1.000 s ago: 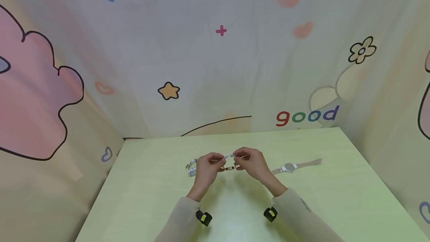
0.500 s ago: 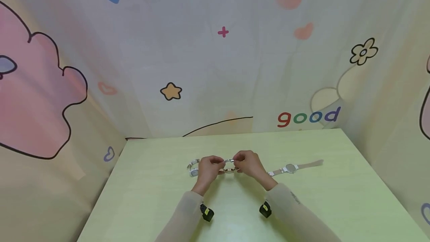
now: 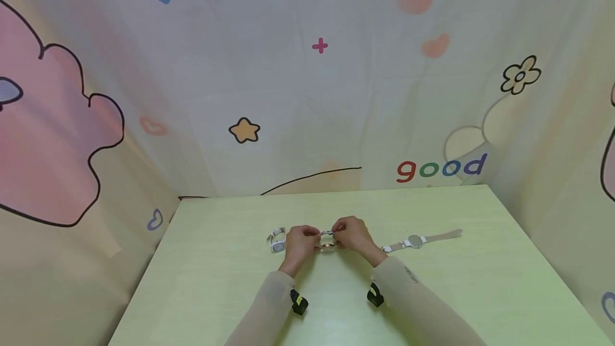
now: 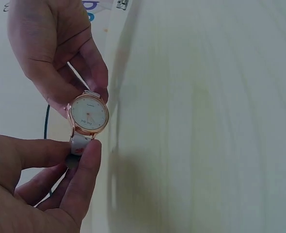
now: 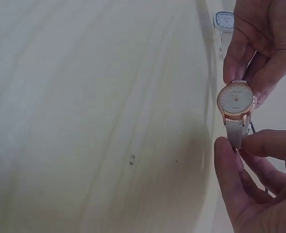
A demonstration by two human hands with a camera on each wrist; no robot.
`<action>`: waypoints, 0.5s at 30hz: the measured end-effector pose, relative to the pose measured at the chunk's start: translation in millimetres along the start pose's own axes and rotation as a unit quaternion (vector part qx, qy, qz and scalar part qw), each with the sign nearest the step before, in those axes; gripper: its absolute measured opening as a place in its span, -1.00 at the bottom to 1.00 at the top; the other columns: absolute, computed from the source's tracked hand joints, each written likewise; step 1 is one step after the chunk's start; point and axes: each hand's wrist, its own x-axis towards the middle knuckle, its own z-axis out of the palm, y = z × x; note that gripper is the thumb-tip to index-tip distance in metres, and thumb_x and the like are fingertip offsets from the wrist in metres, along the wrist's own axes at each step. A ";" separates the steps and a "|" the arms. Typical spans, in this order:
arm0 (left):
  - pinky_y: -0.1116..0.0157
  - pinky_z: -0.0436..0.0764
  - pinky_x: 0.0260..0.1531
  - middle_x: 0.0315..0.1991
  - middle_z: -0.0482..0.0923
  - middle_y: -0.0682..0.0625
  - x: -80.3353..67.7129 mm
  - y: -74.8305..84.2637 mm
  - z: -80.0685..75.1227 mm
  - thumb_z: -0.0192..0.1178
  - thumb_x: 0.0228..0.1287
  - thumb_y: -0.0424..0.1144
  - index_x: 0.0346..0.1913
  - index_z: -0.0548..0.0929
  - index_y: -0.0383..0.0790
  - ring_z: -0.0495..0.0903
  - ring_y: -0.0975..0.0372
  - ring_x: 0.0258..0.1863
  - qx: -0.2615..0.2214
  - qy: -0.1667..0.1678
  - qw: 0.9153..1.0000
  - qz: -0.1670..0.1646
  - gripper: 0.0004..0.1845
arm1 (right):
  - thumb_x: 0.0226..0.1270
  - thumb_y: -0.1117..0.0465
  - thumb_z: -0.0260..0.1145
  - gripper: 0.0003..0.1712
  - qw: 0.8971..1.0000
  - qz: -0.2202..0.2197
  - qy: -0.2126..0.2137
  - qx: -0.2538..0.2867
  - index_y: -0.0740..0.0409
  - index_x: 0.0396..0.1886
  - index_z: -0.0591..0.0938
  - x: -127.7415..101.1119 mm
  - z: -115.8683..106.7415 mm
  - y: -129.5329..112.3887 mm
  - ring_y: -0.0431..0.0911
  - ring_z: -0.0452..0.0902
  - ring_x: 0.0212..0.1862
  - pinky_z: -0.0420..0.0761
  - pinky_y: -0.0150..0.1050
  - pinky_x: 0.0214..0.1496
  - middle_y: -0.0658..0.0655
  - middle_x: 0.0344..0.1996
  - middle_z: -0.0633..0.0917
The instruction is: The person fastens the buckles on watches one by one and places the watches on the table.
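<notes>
In the head view, a wristwatch forms an upright loop between my hands at mid-table. It has a rose-gold case, a white dial and a whitish strap. My left hand pinches the strap on one side of the case, thumb and fingertips on it. On the other side, my right hand pinches the strap between thumb and forefinger. The dial faces toward me. Fingers partly hide the strap's ends.
A white watch with a curled bracelet lies left of my left hand. Another watch with a pale strap is stretched flat to the right. The pale table meets a printed curtain at its back edge.
Both hands have come slightly lower toward the table with the wristwatch between them. My right forearm has shifted a little leftward. The two other watches stay where they were.
</notes>
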 end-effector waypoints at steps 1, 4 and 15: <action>0.37 0.68 -0.51 -0.37 0.71 -0.16 0.3 -0.7 0.3 0.29 0.17 -0.47 -0.25 0.72 -0.43 0.62 0.29 -0.60 0.003 0.001 1.000 0.001 -0.89 | 0.14 0.35 0.35 -0.93 1.000 -0.002 0.003 -0.010 0.20 -0.37 0.73 0.4 0.5 0.4 -0.21 0.55 -0.58 0.55 -0.37 -0.54 0.08 -0.47 0.73; 0.36 0.69 -0.50 -0.38 0.71 -0.15 1.4 -2.8 1.2 0.29 0.15 -0.47 -0.26 0.73 -0.41 0.62 0.29 -0.59 0.009 0.002 1.000 -0.001 -0.90 | 0.12 0.34 0.36 -0.94 1.000 -0.003 0.007 -0.027 0.17 -0.40 0.73 1.0 1.7 0.8 -0.20 0.51 -0.58 0.47 -0.38 -0.54 0.05 -0.49 0.72; 0.43 0.63 -0.50 -0.36 0.72 -0.13 6.2 -7.5 1.7 0.29 0.18 -0.44 -0.24 0.74 -0.39 0.62 0.32 -0.57 0.030 0.001 1.000 -0.005 -0.89 | 0.14 0.29 0.37 -0.90 0.999 0.001 0.005 -0.043 0.15 -0.34 0.76 4.6 4.2 5.0 -0.18 0.51 -0.52 0.42 -0.37 -0.45 0.05 -0.49 0.74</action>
